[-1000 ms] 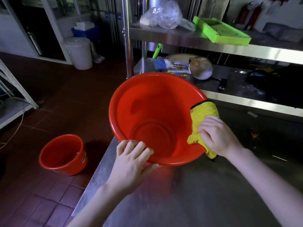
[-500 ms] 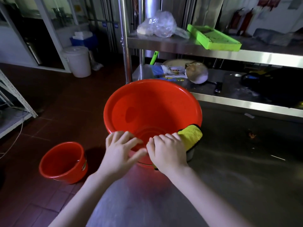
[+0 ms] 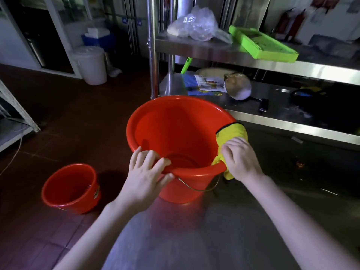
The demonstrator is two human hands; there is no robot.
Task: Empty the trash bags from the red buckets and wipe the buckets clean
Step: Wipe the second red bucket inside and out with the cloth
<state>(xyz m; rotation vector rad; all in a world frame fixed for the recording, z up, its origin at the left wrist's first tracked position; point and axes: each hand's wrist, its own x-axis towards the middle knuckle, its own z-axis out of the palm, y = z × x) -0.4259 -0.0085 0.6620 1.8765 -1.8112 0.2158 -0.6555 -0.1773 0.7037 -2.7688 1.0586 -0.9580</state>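
Observation:
A large red bucket (image 3: 171, 131) stands upright on the steel table (image 3: 214, 240), empty inside, its wire handle hanging down the near side. My left hand (image 3: 148, 172) grips the near rim, fingers inside and thumb outside. My right hand (image 3: 241, 160) presses a yellow cloth (image 3: 231, 133) over the bucket's right rim; part of the cloth hangs outside the wall. A second, smaller red bucket (image 3: 68, 188) sits on the tiled floor to the left, with no bag in it.
Behind the bucket a steel shelf unit (image 3: 253, 63) carries a clear plastic bag (image 3: 194, 26), a green tray (image 3: 263, 45), papers and a pan. A white lidded bin (image 3: 91, 63) stands on the floor at the back left. A rack corner (image 3: 17, 117) juts in at left.
The bucket went from tilted toward me to upright on the table. My right hand slid the cloth along the rim to the near side, then back to the right side.

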